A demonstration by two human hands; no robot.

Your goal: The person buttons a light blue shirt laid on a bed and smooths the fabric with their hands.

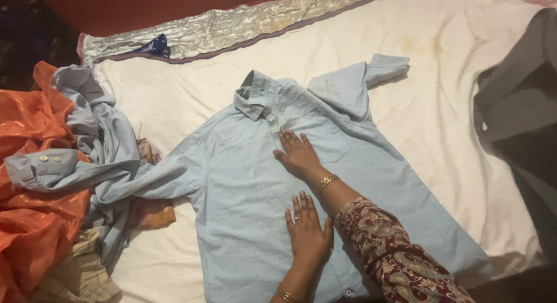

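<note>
Head view: light blue shirt (pixel 243 181) laid front-up on cream sheet (pixel 441 105), one sleeve trailing onto clothes pile (pixel 40 181). Left hand (pixel 307 233) pressed flat on shirt front, fingers spread. Right hand (pixel 297 155) flat near placket, fingers extended, nothing gripped. Judged: smoothing best done outward from placket, fabric kept taut.

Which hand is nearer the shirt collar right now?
Right. The right hand lies flat on the shirt chest just below the collar; the left hand rests flat lower down, nearer the hem.
</note>
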